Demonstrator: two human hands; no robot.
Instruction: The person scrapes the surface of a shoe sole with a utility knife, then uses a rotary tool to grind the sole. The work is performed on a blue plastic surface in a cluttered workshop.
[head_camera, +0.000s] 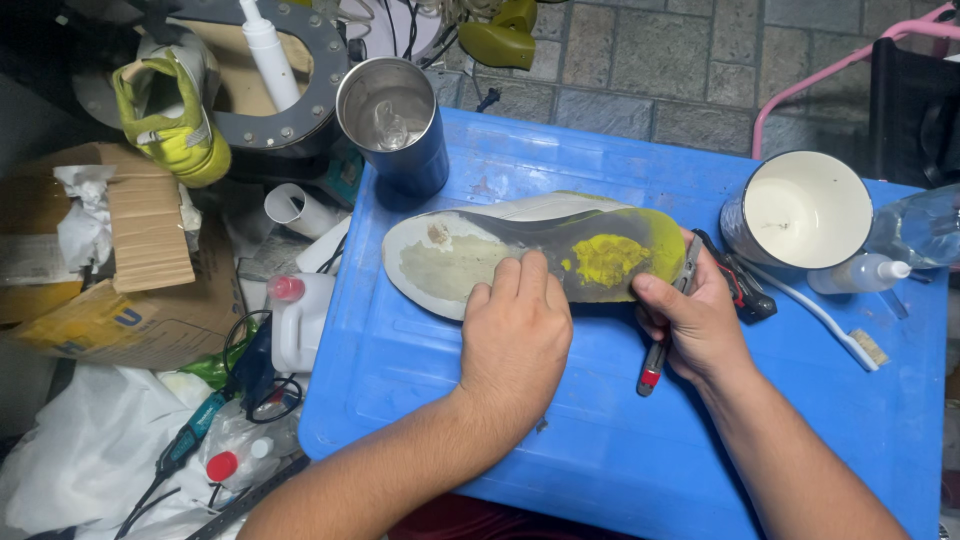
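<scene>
shoe sole (470, 262), under left hand (515, 335), right hand (700, 320)

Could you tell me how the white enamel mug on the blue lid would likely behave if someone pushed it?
The mug stands upright on a broad base, so it would probably slide rather than tip. It looks empty, so likely light. The lid looks smooth, which may ease sliding. It sits by the bottle, so a push that way could knock it.
</scene>
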